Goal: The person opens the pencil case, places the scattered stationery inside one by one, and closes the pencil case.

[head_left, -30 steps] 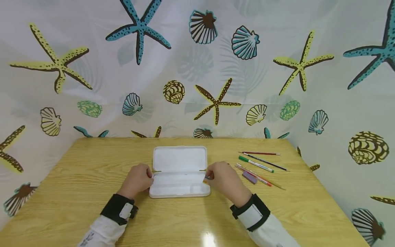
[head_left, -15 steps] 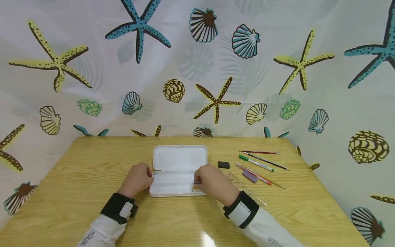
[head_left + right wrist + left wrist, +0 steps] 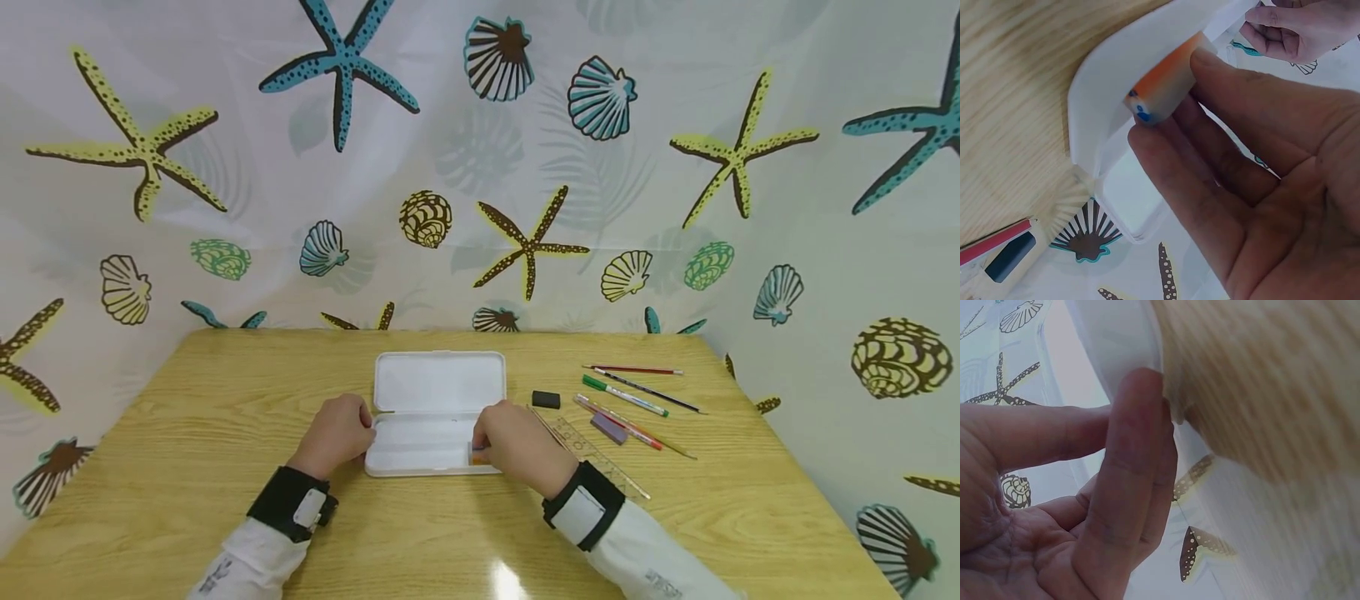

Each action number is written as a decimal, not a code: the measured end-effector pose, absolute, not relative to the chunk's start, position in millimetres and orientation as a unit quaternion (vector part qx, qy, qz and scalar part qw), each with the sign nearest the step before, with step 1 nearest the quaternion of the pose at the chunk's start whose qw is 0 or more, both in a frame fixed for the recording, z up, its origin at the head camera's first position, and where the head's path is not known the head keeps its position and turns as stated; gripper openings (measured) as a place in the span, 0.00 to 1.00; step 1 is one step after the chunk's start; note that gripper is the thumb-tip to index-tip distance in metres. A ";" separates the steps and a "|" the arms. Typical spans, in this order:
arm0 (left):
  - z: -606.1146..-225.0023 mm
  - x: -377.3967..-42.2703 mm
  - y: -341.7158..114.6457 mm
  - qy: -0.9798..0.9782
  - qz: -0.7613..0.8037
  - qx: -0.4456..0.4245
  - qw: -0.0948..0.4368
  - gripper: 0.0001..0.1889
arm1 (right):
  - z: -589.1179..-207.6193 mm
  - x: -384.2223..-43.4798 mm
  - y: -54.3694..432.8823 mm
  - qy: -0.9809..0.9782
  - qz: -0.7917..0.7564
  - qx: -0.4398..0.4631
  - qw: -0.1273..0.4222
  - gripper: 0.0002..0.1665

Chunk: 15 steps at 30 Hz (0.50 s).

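A white pencil case [image 3: 420, 457] lies on the table with its lid [image 3: 440, 382] raised behind it. My left hand [image 3: 335, 435] pinches the case's left end between thumb and fingers, as the left wrist view shows. Over the small compartment at the case's right end is my right hand [image 3: 521, 446]. Its thumb and fingers pinch an orange and white eraser [image 3: 1166, 81] with blue marks. In the head view the eraser [image 3: 478, 456] shows at the compartment's left side, partly hidden behind the fingers.
Right of the case lie a black eraser [image 3: 546, 400], a clear ruler [image 3: 603, 460] and a purple eraser [image 3: 609, 428]. Beyond them are a green marker [image 3: 626, 395] and several pencils, one of them dark [image 3: 652, 391]. A patterned cloth [image 3: 480, 167] hangs behind the table.
My right hand has moved left from the case's right edge to over the small compartment, carrying the eraser. The black eraser and ruler came into view. My left hand stays on the case.
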<state>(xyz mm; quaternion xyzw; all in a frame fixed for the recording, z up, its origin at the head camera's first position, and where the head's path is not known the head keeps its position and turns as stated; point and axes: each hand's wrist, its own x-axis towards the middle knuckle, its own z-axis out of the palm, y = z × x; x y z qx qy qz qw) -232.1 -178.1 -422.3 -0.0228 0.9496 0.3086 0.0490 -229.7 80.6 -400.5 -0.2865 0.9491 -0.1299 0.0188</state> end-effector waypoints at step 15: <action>-425.4 -235.1 -178.6 0.949 0.310 -0.028 0.057 0.04 | -402.4 -227.6 79.4 0.941 -0.134 -0.309 -0.017 0.07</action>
